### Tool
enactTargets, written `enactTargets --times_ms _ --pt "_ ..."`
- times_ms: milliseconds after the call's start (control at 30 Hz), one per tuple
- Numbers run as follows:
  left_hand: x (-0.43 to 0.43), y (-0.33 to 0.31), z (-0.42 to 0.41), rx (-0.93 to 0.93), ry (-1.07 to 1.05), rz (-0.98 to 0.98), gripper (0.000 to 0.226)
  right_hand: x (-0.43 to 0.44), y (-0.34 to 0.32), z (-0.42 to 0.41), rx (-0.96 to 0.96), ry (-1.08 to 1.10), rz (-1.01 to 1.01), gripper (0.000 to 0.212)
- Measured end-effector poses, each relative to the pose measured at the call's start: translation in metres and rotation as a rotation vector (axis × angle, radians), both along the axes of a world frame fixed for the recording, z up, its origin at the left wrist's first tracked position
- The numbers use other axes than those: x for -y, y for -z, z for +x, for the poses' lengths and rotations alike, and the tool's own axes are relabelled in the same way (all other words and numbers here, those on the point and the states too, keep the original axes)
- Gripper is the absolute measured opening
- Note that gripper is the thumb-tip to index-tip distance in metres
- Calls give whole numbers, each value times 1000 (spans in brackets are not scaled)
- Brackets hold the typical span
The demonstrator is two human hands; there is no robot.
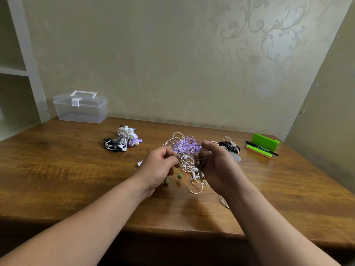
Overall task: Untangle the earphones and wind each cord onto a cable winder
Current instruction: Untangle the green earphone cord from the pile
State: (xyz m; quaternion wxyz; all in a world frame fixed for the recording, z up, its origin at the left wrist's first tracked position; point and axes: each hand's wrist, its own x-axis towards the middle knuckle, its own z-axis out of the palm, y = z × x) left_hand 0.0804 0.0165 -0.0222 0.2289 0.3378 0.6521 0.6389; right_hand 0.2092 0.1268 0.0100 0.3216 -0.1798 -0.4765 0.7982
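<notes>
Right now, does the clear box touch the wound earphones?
Apart. The head view shows bare table between the clear box and the wound earphones.

No word, brand or number can be read anywhere. The slim black marker pen lying by the green plastic stand on the counter carries small pale print along its barrel, too tiny and blurred to read.
</notes>
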Motion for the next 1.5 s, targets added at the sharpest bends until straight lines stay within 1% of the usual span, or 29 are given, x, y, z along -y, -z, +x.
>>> enactTargets --times_ms 67,133,200,267,300,367,433,467,533,567,633,667,700,733,800,833,900,1000,1067,1167,1267,1300,1367,1433,1500 --pt "-1 -2 0 119 15 18 11 2 -1 3 -9 -21 -14 21" --pt "-1 -2 -1 172 21 18 14 1 -5 6 -10 -34 -3 25" --pt "0 1 -4 194 15 13 15 -1 -9 9 -13 -32 21 19" --pt "0 3 -6 187 8 2 14 -4 -14 11 -49 -32 34 6" --pt "0 5 -7 174 5 -5 14 -5 -15 12 -76 -39 17 9" --pt "-1 8 -9 147 -15 -18 14 -7 -17 14 -100 -66 -41 25" --pt "-1 9 -10 148 -43 -25 15 -9 -19 16 -110 -106 -97 33" --pt "-1 8 -11 177 -46 -22 16 -11 -19 18 -115 -139 -133 32" --pt "0 5 -11 311 -8 26 15 -18 -18 22 -134 -220 -210 30" --pt "0 3 -11 393 27 58 15 -22 -16 24 -158 -275 -243 37" --pt "2 0 -13 514 96 111 15 -31 -15 28 -210 -373 -283 58" --pt "3 -1 -13 551 120 140 15 -33 -14 30 -219 -391 -280 62" --pt "3 -1 -15 574 131 170 15 -34 -13 30 -209 -386 -266 58" --pt "4 0 -17 580 130 191 15 -34 -12 29 -176 -357 -239 47" --pt "5 2 -20 533 108 191 15 -32 -11 26 -78 -247 -148 25" --pt "5 3 -21 495 111 188 15 -33 -10 25 -35 -180 -91 20" --pt "8 4 -23 428 147 166 15 -35 -7 24 17 -62 6 19" --pt "11 3 -24 340 190 55 15 -40 -5 24 39 38 84 17" --pt "13 3 -27 325 210 64 14 -40 -6 23 62 62 119 16" --pt "14 4 -32 312 251 56 20 -41 -5 22 98 92 153 13" --pt "17 5 -35 364 334 40 25 -44 -4 21 134 141 183 13" --pt "18 5 -35 354 354 32 26 -45 -3 21 138 160 190 14" --pt "19 5 -35 295 389 11 30 -47 -2 20 140 187 189 16" --pt "20 7 -38 226 406 -23 42 -48 -1 20 144 194 186 19" --pt "21 9 -42 174 430 -71 44 -48 -1 21 156 183 192 21"
